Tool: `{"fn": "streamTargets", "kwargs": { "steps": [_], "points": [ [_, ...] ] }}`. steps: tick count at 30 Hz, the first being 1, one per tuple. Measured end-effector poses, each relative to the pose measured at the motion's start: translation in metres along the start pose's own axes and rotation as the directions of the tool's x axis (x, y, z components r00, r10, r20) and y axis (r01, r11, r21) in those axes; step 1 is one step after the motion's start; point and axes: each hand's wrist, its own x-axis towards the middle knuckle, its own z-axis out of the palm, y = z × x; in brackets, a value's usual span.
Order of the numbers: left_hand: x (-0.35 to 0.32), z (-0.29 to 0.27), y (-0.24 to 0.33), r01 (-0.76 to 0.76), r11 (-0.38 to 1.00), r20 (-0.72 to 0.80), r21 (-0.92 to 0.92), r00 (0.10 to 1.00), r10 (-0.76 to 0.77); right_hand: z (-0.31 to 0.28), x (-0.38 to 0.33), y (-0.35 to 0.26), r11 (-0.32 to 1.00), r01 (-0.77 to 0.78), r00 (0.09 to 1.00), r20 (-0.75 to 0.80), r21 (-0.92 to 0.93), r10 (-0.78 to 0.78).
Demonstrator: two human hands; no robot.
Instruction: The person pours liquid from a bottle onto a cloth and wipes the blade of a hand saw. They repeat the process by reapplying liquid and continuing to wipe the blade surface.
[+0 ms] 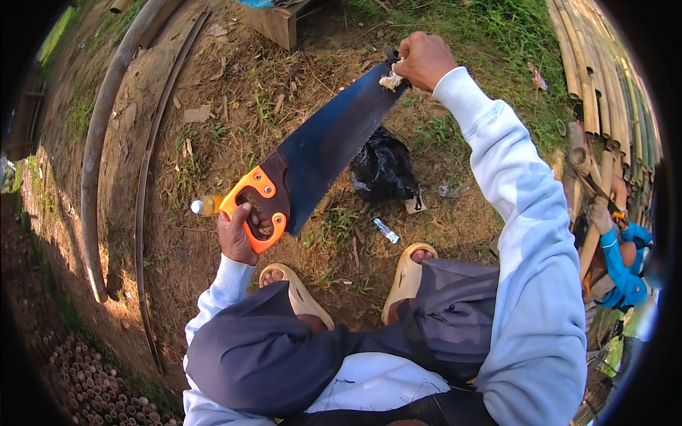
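Observation:
A hand saw (334, 135) with a dark blade and an orange and dark brown handle slants across the middle, its tip pointing up and right. My left hand (239, 231) is closed round the orange handle. At the blade's far end, my right hand (428, 61) pinches a crumpled pale cloth (392, 77) against the blade. The saw's toothed edge faces right, toward a black plastic bag (383, 165) on the ground. Beside the handle, a small bottle of yellowish liquid (207, 206) with a white cap lies on the soil.
Bamboo poles (590, 64) are stacked on the right, near another person in a blue sleeve (616, 266) holding a tool. A long pole (99, 156) and a thin strip (145, 184) lie left. Cut bamboo pieces (99, 380) fill the lower left. A silvery packet (386, 231) lies near my feet.

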Motion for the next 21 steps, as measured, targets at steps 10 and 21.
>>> {"fn": "streamTargets", "kwargs": {
  "steps": [10, 21],
  "points": [
    [0.001, -0.011, -0.002, -0.019, 0.999, 0.049, -0.025, 0.999, 0.021, -0.012, 0.021, 0.071, 0.979, -0.176, 0.984, -0.025, -0.105, 0.175],
    [0.008, -0.014, -0.006, -0.092, 0.994, 0.005, 0.052, 0.996, 0.092, -0.046, -0.015, 0.061, 0.491, -0.032, 0.999, 0.033, 0.87, 0.006]
  ]
}}
